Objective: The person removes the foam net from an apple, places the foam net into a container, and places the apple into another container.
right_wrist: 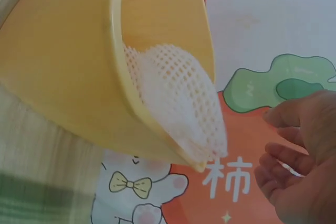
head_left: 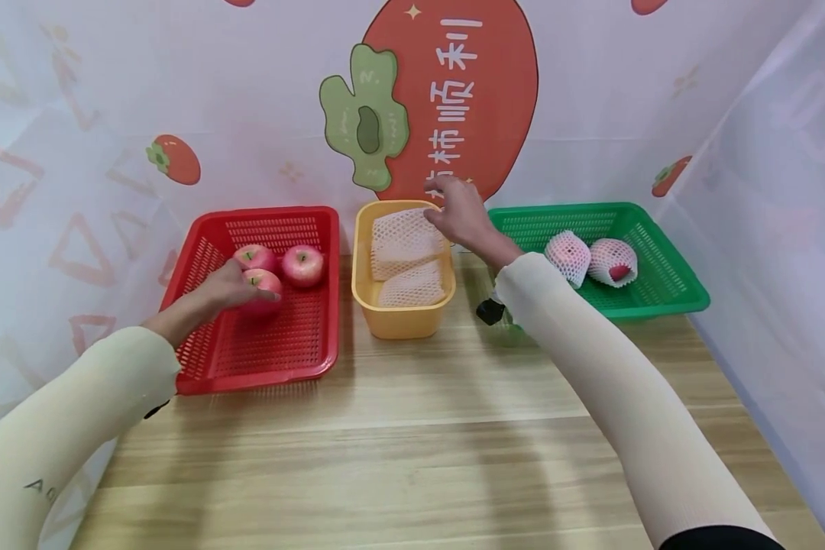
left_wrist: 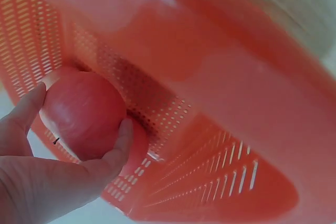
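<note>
In the red basket (head_left: 328, 321) at the left, my left hand (head_left: 221, 289) holds a pinkish-red apple (head_left: 264, 283). The left wrist view shows thumb and fingers on either side of that apple (left_wrist: 86, 114). Two more apples lie behind it, one at the basket's back (head_left: 253, 255) and one to the right (head_left: 303, 265). Over the right rim of the yellow bin (head_left: 404, 322) hovers my right hand (head_left: 462, 214), its fingers loosely bent with nothing in them. White foam fruit nets (head_left: 407, 243) fill the bin; in the right wrist view a net (right_wrist: 181, 98) shows at its rim.
A green basket (head_left: 684, 286) at the right holds two fruits in foam nets, a left one (head_left: 567, 258) and a right one (head_left: 613, 262). The containers stand in a row on the wooden table (head_left: 385, 451), before a printed backdrop (head_left: 261, 99). A black object (head_left: 490, 312) shows under my right sleeve.
</note>
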